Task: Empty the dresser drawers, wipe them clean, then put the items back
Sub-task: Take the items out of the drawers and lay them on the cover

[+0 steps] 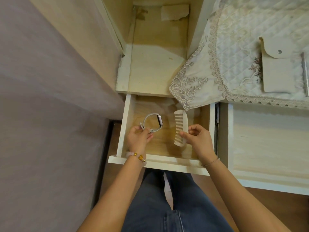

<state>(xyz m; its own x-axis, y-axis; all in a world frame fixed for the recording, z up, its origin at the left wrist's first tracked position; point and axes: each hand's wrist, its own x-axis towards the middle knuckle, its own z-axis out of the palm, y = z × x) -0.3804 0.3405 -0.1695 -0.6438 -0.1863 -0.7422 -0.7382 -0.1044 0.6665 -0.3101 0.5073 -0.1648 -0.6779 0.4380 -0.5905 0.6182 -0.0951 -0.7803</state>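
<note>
Pale, cream-painted wood fills the middle of the view: a dresser drawer point(122, 131) stands pulled out toward the person, its bare plywood bottom showing yellowish grain and some darker staining. Behind it an open compartment point(155, 67) of the same wood runs back, with a torn scrap of paper point(174, 12) lying at its far end. On the left a mauve fabric surface point(50, 97) rises beside the dresser. On the right a quilted cloth point(234, 64) with a lace border covers the dresser top, one lace corner hanging over the drawer's back right edge, and a cream pouch point(277, 76) with a snap button lies on the cloth. A metal slide rail point(217, 124) shows along the drawer's right side, and brown floor point(284, 206) appears below.

The left hand point(139, 139), with a beaded bracelet point(139, 156) at the wrist, pinches the white strap of a watch band point(160, 122) over the left part of the drawer. The right hand point(198, 139), with a thin chain point(211, 162) at the wrist, grips a cream comb point(181, 126) between thumb and fingers over the right part, teeth facing left. Whether either item touches the drawer bottom cannot be told. Blue jeans point(167, 206) show beneath the drawer front
</note>
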